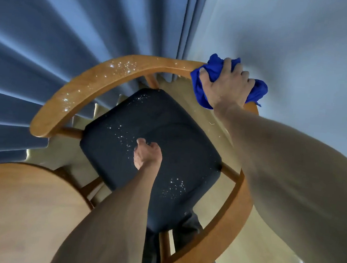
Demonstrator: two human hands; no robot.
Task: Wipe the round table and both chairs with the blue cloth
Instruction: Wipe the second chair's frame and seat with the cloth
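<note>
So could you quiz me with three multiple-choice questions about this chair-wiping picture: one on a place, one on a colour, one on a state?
1. Where is the blue cloth?
A. on the seat
B. on the chair's curved backrest rail
C. on the round table

2. What colour is the seat cushion?
A. red
B. white
C. dark, nearly black

3. What is the left hand holding?
A. nothing
B. a spray bottle
C. the cloth

Key: 1 B, the right hand presses it on the backrest rail; 2 C, dark fabric speckled with white bits; 3 A, it holds nothing, over the seat.
</note>
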